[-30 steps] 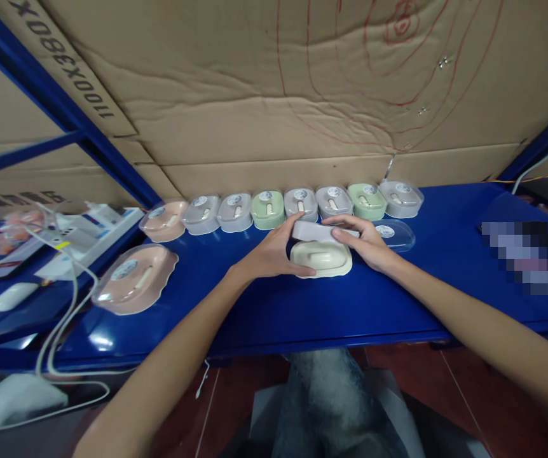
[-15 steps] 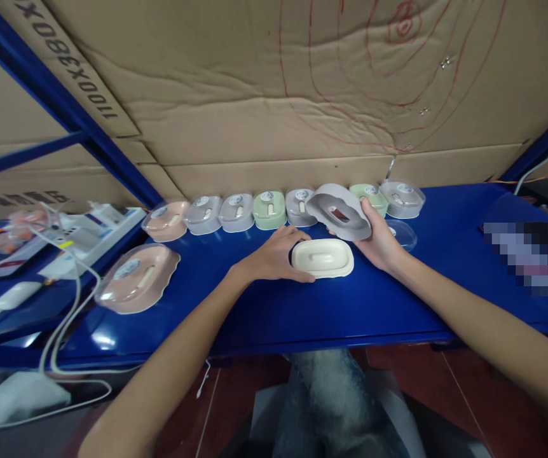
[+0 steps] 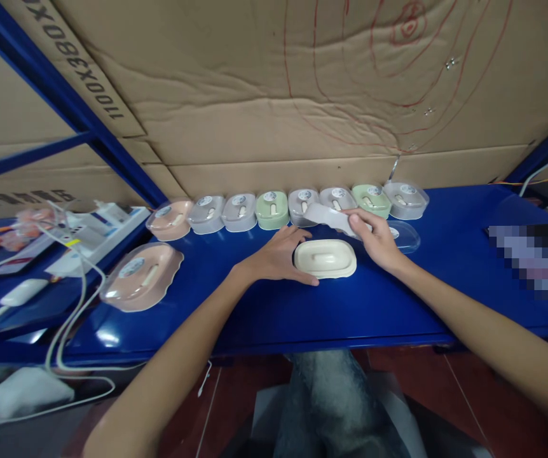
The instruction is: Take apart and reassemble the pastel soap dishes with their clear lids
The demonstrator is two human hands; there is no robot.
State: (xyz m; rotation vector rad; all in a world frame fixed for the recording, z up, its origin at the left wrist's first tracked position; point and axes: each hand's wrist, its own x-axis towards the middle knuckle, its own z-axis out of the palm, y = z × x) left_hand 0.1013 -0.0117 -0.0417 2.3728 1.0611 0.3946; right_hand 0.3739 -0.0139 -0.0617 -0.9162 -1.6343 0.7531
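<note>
Cream oval soap-dish insert (image 3: 325, 259), flat on blue shelf; grey scalloped tray (image 3: 330, 218), tilted, held just behind it

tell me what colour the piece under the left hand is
Cream, seen in the head view: the soap dish insert beside the left hand.

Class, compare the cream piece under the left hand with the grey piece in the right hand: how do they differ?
The cream piece lies flat on the blue table; the grey piece is held tilted above it. The left hand only rests against the cream one, while the right hand grips the grey one. Both are oval plastic parts.
</note>
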